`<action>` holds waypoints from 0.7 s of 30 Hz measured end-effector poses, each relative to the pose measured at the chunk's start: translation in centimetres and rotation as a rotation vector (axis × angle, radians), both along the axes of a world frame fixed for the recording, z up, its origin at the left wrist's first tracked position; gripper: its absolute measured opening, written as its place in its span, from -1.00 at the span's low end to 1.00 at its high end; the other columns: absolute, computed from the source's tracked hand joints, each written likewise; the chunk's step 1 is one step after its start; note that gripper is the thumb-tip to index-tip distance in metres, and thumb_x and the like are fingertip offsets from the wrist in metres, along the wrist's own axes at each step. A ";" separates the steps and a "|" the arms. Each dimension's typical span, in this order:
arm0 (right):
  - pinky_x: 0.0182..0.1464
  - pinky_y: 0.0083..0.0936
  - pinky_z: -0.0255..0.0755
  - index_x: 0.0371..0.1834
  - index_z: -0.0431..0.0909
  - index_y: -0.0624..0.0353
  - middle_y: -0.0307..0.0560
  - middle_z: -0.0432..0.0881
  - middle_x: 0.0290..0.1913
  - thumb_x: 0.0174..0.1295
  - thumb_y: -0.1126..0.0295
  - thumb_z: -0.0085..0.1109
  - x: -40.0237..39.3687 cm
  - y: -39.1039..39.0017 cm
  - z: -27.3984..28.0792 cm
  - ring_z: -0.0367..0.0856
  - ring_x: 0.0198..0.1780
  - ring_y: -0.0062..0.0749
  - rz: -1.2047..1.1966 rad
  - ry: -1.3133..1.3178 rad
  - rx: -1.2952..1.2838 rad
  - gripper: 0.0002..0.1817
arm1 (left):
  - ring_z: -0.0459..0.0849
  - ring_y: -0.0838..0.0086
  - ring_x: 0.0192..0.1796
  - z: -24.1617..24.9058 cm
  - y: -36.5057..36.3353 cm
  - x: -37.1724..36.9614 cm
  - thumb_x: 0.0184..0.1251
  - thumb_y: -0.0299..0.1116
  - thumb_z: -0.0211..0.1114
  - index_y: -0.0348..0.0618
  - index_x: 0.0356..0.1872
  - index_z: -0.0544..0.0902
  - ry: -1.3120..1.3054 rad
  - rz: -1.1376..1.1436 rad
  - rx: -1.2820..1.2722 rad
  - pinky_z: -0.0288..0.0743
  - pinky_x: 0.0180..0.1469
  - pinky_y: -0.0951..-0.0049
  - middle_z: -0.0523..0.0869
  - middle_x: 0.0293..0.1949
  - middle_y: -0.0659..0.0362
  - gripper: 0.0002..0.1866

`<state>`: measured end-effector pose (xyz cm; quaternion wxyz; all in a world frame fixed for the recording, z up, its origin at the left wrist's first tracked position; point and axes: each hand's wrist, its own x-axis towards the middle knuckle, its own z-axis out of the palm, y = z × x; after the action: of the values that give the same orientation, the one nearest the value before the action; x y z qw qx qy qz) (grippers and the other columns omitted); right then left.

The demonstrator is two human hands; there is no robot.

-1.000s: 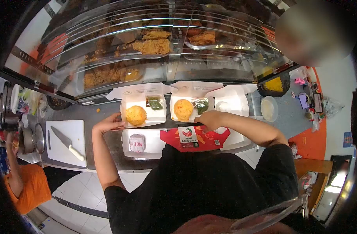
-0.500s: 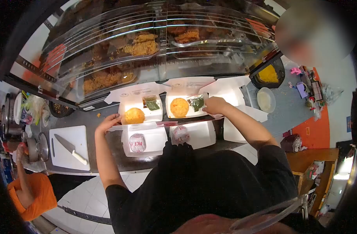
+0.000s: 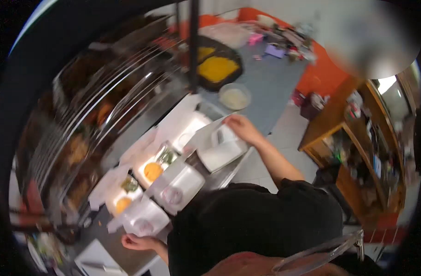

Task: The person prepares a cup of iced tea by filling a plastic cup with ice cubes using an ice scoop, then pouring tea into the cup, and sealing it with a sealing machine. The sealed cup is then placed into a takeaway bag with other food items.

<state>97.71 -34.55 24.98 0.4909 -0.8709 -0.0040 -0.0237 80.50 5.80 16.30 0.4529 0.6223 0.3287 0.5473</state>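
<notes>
My right hand [image 3: 238, 126] pinches the upper edge of the rightmost white box [image 3: 222, 154]. My left hand [image 3: 139, 242], loosely curled and holding nothing, is just below the leftmost box [image 3: 148, 209]. That box and the middle one [image 3: 189, 177] are open, each with a round wrapped item in its near half. Their far halves hold an orange-yellow mound and a green packet; the middle box's mound [image 3: 153, 171] and packet [image 3: 166, 155] show best. The picture is blurred by motion.
A glass display case with wire racks [image 3: 113, 92] stands at the left. Beyond the boxes are a black tray of yellow food [image 3: 217, 69] and a round tub [image 3: 235, 97]. A cutting board [image 3: 97, 257] with a knife lies lower left; wooden shelving [image 3: 328, 126] is right.
The view has swung to the right and tilted. My right hand has moved from beside the middle box to the rightmost box's edge. My left hand has come away from the leftmost box.
</notes>
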 end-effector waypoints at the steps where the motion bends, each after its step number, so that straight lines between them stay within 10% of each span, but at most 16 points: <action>1: -0.18 -0.63 0.34 -0.23 0.54 0.20 -0.23 0.55 -0.39 0.21 0.38 0.01 -0.2 -0.9 -1.8 0.44 -0.30 -0.60 0.002 -0.003 0.067 -0.82 | 0.31 0.43 -0.27 0.3 -2.2 1.0 0.22 -0.38 0.09 -0.26 -0.34 0.37 -0.065 -0.144 0.123 0.22 -0.12 0.45 0.35 -0.33 0.18 -0.85; 8: -0.22 -0.66 0.29 -0.09 0.46 0.10 -0.38 0.36 -0.44 0.15 0.46 0.00 -7.6 -6.3 -2.2 0.32 -0.34 -0.70 0.193 0.019 0.179 -0.76 | 0.42 0.48 -0.42 1.7 -19.5 5.0 0.23 -0.44 0.12 -0.30 -0.40 0.47 0.158 -1.503 0.070 0.33 -0.26 0.53 0.50 -0.46 0.14 -0.88; 14: -0.14 -0.66 0.33 -0.06 0.39 0.26 -0.28 0.45 -0.35 0.21 0.51 0.06 -15.6 -19.2 -5.7 0.40 -0.25 -0.69 0.120 -0.115 0.603 -0.76 | 0.53 0.40 -0.06 -0.2 -38.4 5.2 0.40 -0.11 -0.09 -0.38 -0.04 0.48 0.589 -2.405 -0.010 0.33 0.03 0.44 0.58 -0.13 0.05 -0.54; 21: -0.21 -0.67 0.36 -0.09 0.38 0.25 -0.26 0.50 -0.32 0.21 0.49 0.07 -25.7 -36.0 -6.3 0.44 -0.26 -0.70 -0.179 -0.154 0.512 -0.78 | 0.41 0.41 0.10 -0.9 -61.7 0.3 0.41 -0.05 -0.16 -0.29 0.20 0.30 1.144 -2.066 -0.606 0.20 0.15 0.48 0.43 0.10 0.06 -0.46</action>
<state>72.00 -70.54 18.66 0.6891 -0.7111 0.0416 -0.1333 80.76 -55.91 15.35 0.5919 0.6113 -0.0544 -0.5225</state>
